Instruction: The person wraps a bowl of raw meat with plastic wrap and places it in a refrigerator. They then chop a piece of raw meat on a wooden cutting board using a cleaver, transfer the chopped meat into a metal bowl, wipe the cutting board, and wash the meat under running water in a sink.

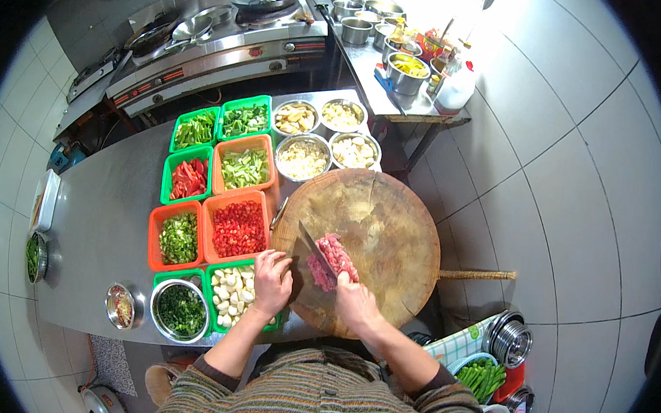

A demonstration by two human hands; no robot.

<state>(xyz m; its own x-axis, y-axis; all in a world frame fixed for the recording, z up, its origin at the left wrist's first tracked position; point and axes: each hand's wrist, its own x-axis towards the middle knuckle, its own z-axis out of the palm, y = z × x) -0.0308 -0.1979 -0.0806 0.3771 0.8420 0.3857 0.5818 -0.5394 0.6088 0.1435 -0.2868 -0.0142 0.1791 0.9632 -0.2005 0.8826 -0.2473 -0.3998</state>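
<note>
A round wooden chopping block (391,238) with a crack near its far edge stands before me. My right hand (356,300) grips the handle of a knife (314,244), its blade pointing away and to the left. Raw pink minced or chopped meat (336,251) lies along the blade's right side. More meat (321,273) is spread flat on the left of it. At the block's left edge rests my left hand (272,282), empty, with its fingers bent and somewhat apart. Beneath its wrist is a green basket of peeled garlic cloves (231,294).
Orange baskets hold chopped red chili (239,229), chopped green onion (178,238) and cut pale-green stalks (245,168). Metal bowls of chopped ingredients (303,158) sit beyond the block. A steel bowl of chopped greens (180,311) stands left. Farther off are a stove (220,58) and a side table (362,58).
</note>
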